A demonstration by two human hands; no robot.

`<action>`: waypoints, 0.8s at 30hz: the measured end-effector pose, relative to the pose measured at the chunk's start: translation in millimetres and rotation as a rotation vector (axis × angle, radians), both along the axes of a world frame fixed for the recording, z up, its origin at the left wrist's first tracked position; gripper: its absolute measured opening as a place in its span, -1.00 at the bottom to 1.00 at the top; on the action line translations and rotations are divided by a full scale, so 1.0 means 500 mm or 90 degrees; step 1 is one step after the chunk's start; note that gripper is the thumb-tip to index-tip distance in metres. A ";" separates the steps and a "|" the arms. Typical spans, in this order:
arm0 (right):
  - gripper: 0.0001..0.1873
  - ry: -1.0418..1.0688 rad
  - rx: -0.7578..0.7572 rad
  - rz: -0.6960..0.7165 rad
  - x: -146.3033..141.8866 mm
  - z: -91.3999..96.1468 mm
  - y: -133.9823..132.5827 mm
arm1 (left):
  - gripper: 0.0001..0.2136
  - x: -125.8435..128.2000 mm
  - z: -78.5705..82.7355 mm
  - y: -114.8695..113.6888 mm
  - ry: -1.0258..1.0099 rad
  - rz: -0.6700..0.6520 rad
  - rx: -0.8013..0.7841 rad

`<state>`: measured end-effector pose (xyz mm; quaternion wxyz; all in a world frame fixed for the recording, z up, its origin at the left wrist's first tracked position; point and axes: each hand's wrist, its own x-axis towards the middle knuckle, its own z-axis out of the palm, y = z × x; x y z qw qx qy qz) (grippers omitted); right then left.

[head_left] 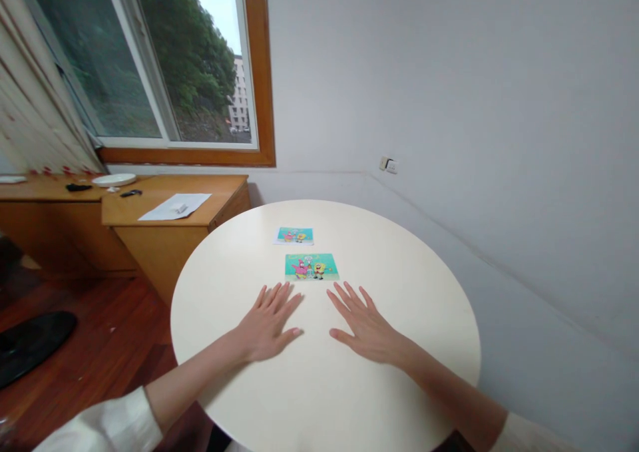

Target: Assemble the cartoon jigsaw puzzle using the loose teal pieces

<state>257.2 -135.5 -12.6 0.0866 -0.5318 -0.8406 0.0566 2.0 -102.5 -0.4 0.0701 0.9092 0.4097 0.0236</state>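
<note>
My left hand (272, 323) lies palm down on the round white table (319, 399), its fingers spread and holding nothing. Opposite it, my right hand (362, 325) rests flat in the same way, fingers apart. Just beyond the fingertips of both hands is a rectangular picture card (311, 267) with cartoon figures on a teal background. Farther back and slightly left lies a smaller-looking piece with a similar picture (294, 236), pale along its near edge; whether it is one sheet or a stack, I cannot tell.
Left of the table stands a wooden cabinet (160, 249) carrying a white sheet of paper (174, 207) with a small white object on it. A white plate (114, 180) sits farther left below the window. The wall, with a socket (392, 166), borders the table's right side.
</note>
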 end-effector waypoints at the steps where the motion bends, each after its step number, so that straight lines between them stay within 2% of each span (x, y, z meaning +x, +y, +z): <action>1: -0.28 0.001 -0.014 0.001 -0.003 -0.003 0.000 | -0.40 0.000 -0.005 0.000 0.004 0.001 -0.001; 6: -0.29 0.009 -0.043 -0.006 -0.010 -0.004 0.000 | -0.41 0.001 -0.016 0.000 0.003 0.006 0.003; 14: -0.28 -0.030 -0.076 -0.007 -0.010 0.005 0.000 | -0.40 0.003 -0.014 -0.001 0.018 0.005 0.015; 19: -0.28 -0.034 -0.076 -0.008 -0.010 0.002 0.001 | -0.40 0.005 -0.007 -0.006 0.025 0.011 0.014; 24: -0.28 -0.035 -0.061 -0.005 -0.010 0.000 0.001 | -0.41 0.002 -0.016 -0.001 0.020 0.003 0.035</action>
